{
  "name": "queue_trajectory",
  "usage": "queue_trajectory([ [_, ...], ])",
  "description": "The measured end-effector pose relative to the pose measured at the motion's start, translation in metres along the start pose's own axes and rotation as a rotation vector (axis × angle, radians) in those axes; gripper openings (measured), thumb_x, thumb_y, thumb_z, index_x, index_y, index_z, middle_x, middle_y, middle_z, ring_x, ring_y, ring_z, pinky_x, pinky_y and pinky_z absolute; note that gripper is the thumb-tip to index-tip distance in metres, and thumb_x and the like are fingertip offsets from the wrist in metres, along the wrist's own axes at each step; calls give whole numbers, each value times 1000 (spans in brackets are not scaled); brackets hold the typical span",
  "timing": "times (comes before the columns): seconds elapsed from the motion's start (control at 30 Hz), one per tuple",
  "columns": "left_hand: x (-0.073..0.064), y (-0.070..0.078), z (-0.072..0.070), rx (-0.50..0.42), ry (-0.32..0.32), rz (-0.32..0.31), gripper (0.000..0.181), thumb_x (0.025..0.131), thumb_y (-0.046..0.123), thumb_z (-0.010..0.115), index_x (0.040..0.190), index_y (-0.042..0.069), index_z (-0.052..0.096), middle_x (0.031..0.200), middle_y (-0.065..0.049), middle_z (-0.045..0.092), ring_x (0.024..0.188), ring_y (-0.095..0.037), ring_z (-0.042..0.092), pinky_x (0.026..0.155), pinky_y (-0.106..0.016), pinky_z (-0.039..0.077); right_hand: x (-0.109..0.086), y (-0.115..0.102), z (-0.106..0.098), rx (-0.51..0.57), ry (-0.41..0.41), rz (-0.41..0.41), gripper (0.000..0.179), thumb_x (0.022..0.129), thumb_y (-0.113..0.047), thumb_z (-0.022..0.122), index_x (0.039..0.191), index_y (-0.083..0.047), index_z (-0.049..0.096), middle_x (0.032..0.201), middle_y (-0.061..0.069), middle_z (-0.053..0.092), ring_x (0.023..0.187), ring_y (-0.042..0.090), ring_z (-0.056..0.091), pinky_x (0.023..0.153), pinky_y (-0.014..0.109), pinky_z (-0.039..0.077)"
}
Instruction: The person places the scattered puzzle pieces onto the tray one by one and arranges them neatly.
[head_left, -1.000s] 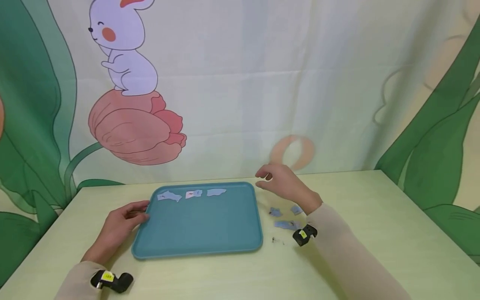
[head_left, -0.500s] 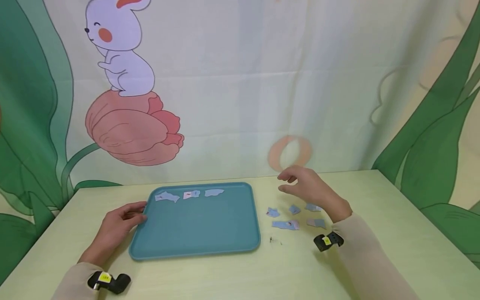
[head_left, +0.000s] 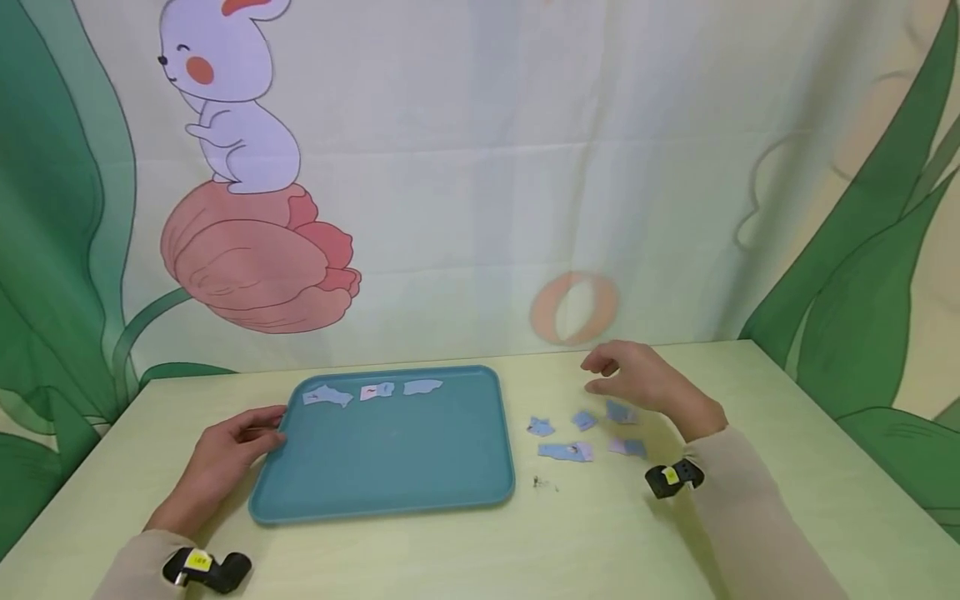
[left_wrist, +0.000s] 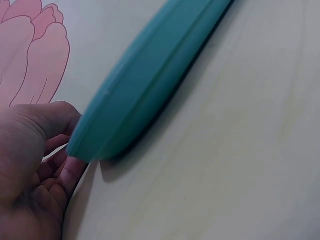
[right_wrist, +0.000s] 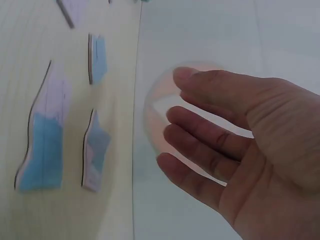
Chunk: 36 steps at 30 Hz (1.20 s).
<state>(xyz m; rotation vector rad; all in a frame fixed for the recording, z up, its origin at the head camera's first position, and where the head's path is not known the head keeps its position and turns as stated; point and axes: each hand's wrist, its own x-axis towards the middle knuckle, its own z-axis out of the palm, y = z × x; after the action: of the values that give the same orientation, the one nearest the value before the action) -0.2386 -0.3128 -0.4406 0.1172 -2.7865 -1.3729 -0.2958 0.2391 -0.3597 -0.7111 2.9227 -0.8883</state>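
On the table lies a teal tray (head_left: 390, 450), flat, with three torn-edged picture pieces (head_left: 327, 396) in a row along its far side. At its left edge my left hand (head_left: 217, 458) holds the rim; the left wrist view has thumb and fingers about the tray corner (left_wrist: 145, 90). Over the table's back right my right hand (head_left: 648, 385) hovers with loosely bent fingers apart and nothing between them. Near and below it lie several pale blue and pink pieces (head_left: 566, 452). In the right wrist view, pieces (right_wrist: 47, 150) with thick card edges lie left of that hand.
Tiny dark bits (head_left: 537, 482) lie right of the tray. Behind the table (head_left: 780, 475) hangs a printed curtain (head_left: 450, 208) with a rabbit, a tulip and leaves. Each sleeve carries a small black wrist camera (head_left: 673, 477).
My right hand has moved right, away from the tray and over the loose pieces, uncovering more of them. My left hand stays at the tray rim. The head view has shifted slightly.
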Motion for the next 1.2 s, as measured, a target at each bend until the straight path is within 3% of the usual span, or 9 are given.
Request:
queue_trajectory([
  [0.13,-1,-1,-1,4,1,-14,55,105,17,65,155,-1,51,147,-27,57,124,-38,59,97,-38,55,-4,10,-3,24,-40,41,30,94,-11,80,117,6,72,112,19,72,106,36,66,97,54,53],
  [0.53,-3,-2,1,-11,-4,-36,55,106,16,64,156,-1,50,149,-28,56,125,-38,58,83,-15,50,-16,32,-4,-5,-146,159,29,88,-15,87,110,0,74,103,8,71,97,26,62,90,46,53],
  [0.67,-2,0,0,-5,-10,-43,56,106,16,64,157,0,49,150,-27,55,125,-38,57,87,-21,51,-17,34,-4,-15,-166,182,27,87,-16,88,106,-2,74,99,4,69,92,23,60,87,42,52],
  [0.87,0,1,0,13,-12,-41,56,107,18,63,157,0,48,150,-28,54,127,-40,57,103,-48,53,-18,37,-5,-13,-174,184,27,86,-17,89,104,-2,74,97,4,69,91,24,60,84,40,52],
  [0.97,0,1,0,17,-14,-33,56,107,19,63,157,0,48,150,-28,54,128,-40,57,105,-53,51,-18,39,-4,-12,-170,185,24,87,-15,88,102,-2,74,97,5,69,90,24,60,83,40,52],
  [1.2,2,1,-1,21,-19,-35,56,107,20,63,157,0,48,150,-28,55,128,-39,57,95,-32,54,-14,41,0,-23,-147,196,23,88,-15,86,104,-3,74,98,5,70,92,25,60,87,43,53],
])
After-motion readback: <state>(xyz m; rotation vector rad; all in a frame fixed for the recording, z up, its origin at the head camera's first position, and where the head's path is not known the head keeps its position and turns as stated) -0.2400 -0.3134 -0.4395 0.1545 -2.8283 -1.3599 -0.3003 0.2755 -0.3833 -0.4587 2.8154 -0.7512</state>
